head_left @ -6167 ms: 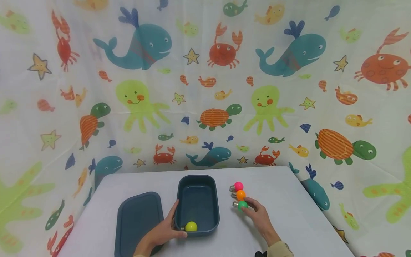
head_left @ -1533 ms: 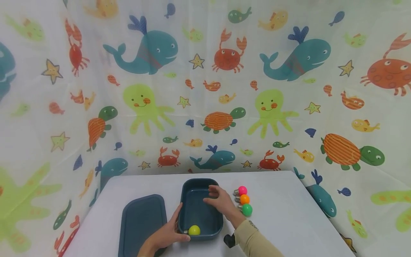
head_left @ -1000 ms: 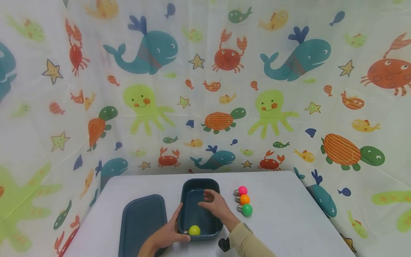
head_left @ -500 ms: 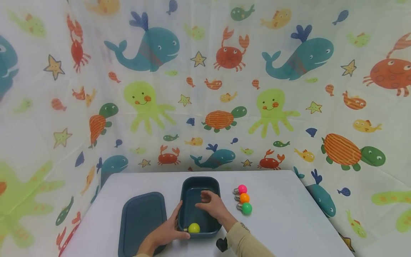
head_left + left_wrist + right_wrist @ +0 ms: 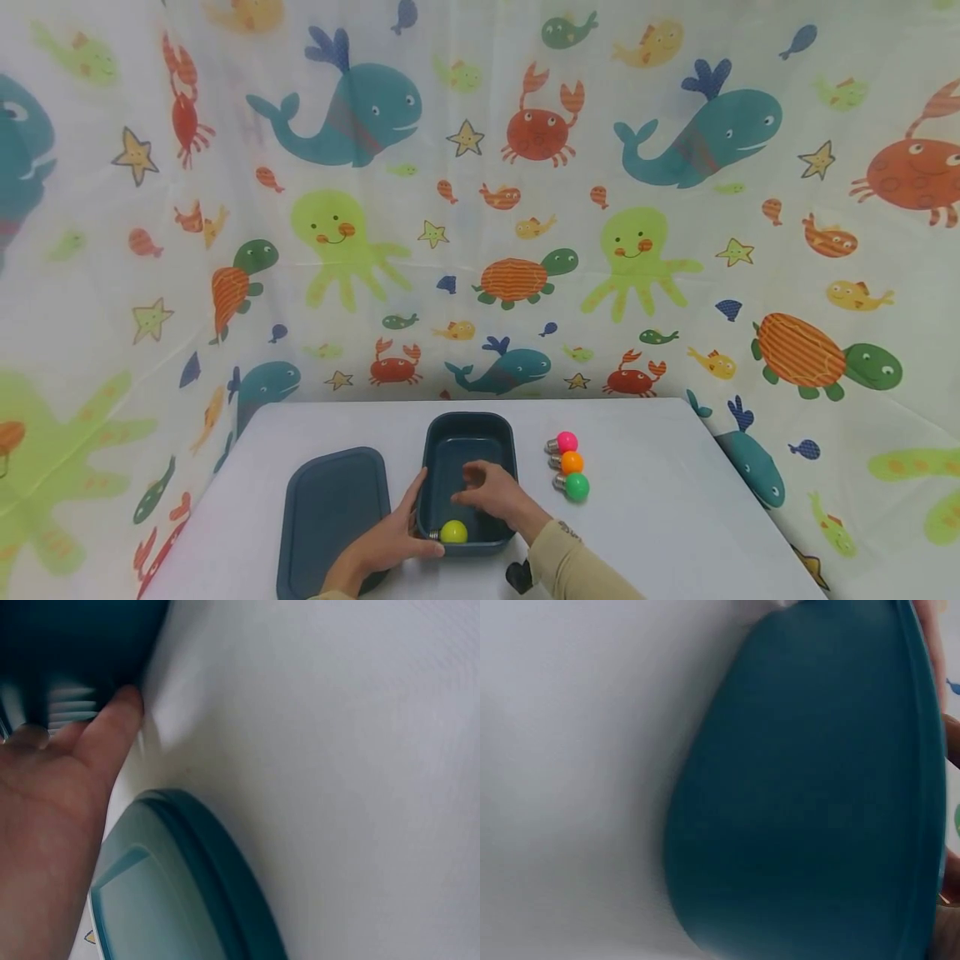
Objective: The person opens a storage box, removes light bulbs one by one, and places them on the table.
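Note:
A dark blue rectangular box stands on the white table, with one yellow light bulb lying in its near left corner. My left hand holds the box there, thumb along the near wall and fingers against the left side. Over the inside of the box hovers my right hand, its fingers loosely bent and nothing visible between them, a little above and right of the yellow bulb. To the right of the box lie a pink bulb, an orange bulb and a green bulb in a row.
A matching dark blue lid lies flat left of the box, partly under my left forearm. A black heart-shaped item is beside my right sleeve. Behind the white table hangs a curtain printed with sea animals.
My right hand has left the green bulb and come over the box. Lately it has drifted nearer and leftward, towards the yellow bulb. My left hand has stayed on the box.

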`<state>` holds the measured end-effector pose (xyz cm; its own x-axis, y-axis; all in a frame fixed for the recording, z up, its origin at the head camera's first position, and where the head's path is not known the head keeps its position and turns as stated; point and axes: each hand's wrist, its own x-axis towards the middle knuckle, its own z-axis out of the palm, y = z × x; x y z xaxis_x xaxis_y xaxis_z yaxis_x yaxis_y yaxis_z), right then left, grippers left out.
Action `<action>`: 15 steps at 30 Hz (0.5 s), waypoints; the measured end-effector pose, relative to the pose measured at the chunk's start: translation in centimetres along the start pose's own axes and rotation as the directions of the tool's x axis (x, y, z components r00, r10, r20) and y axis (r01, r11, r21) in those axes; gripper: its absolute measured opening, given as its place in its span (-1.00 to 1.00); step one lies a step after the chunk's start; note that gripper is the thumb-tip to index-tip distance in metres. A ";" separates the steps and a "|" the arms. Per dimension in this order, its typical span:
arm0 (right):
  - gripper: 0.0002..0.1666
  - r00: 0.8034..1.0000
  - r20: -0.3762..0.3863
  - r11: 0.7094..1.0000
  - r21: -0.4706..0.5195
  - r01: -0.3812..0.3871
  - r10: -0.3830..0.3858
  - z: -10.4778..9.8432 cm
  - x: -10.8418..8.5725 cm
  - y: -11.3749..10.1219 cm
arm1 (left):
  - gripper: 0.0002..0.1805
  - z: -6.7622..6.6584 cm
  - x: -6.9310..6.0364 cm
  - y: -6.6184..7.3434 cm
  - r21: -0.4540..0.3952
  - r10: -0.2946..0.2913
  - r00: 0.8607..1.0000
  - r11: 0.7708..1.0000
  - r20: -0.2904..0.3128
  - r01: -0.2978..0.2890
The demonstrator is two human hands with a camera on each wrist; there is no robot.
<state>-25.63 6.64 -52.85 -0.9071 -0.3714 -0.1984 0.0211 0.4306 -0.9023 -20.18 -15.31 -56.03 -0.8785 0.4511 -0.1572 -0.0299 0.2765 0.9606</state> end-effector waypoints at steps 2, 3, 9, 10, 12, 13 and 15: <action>-0.24 1.000 0.015 1.000 0.016 -0.020 0.019 0.1 0.0 0.1 | 0.27 0.0 0.0 0.0 -0.004 0.001 1.000 1.000 0.006 -0.001; -0.25 0.999 0.020 0.999 0.021 -0.025 0.025 0.2 -0.1 0.2 | 0.27 -0.1 0.0 0.0 -0.006 0.001 1.000 1.000 0.009 -0.001; -0.28 0.998 0.039 0.998 0.051 -0.048 0.046 0.6 -0.3 0.2 | 0.27 -0.1 0.0 0.0 -0.012 0.002 1.000 1.000 0.019 -0.002; -0.29 0.998 0.043 0.997 0.054 -0.049 0.047 0.7 -0.3 0.2 | 0.27 -0.1 0.0 0.1 -0.011 0.002 1.000 1.000 0.018 -0.002; -0.30 0.998 0.052 0.997 0.050 -0.050 0.048 0.8 -0.4 0.2 | 0.27 -0.1 0.0 0.1 -0.005 -0.002 1.000 1.000 0.013 0.002; -0.31 0.997 0.056 0.998 0.042 -0.049 0.047 0.8 -0.4 0.1 | 0.27 -0.1 0.0 0.2 -0.003 -0.003 1.000 1.000 0.012 0.003; -0.31 0.996 0.070 0.998 0.029 -0.052 0.050 0.9 -0.4 0.1 | 0.27 -0.1 0.0 0.2 0.004 -0.009 1.000 1.000 0.008 0.009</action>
<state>-24.85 6.10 -53.20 -0.8731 -0.4065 -0.2692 0.0802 0.4248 -0.9017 -20.19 -15.35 -55.79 -0.8743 0.4556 -0.1673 -0.0356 0.2834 0.9583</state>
